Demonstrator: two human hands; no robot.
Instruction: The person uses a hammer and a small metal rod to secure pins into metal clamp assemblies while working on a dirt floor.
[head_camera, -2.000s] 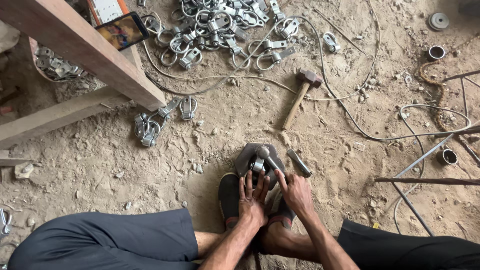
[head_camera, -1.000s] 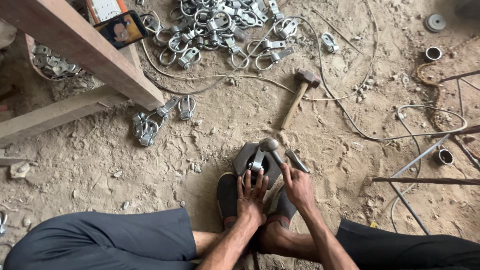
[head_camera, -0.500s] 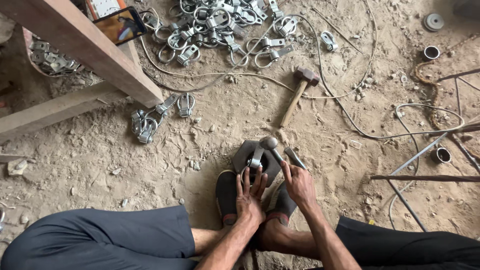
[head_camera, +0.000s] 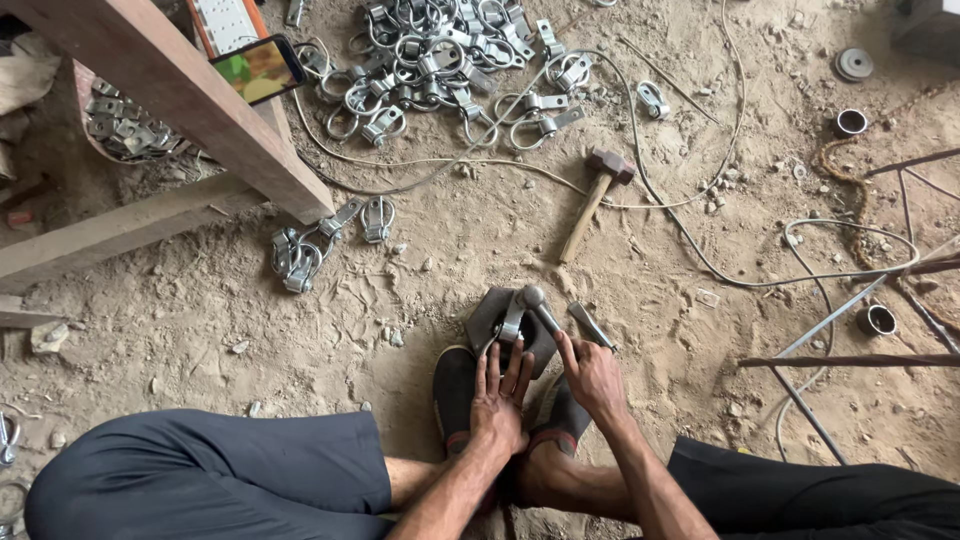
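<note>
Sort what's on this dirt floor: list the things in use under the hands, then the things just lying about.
In use: left hand on metal clamp; right hand on rod tool; dark metal block.

Lying about: hammer; clamp pile; phone; wire.

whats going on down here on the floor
A person sits on the sandy ground with a dark metal block braced against their dark shoes. The left hand lies flat with its fingers on a bent silver metal clamp piece on the block. The right hand grips a short round-headed metal rod set against that piece. A wooden-handled hammer lies untouched beyond, below a pile of finished silver clamps.
</note>
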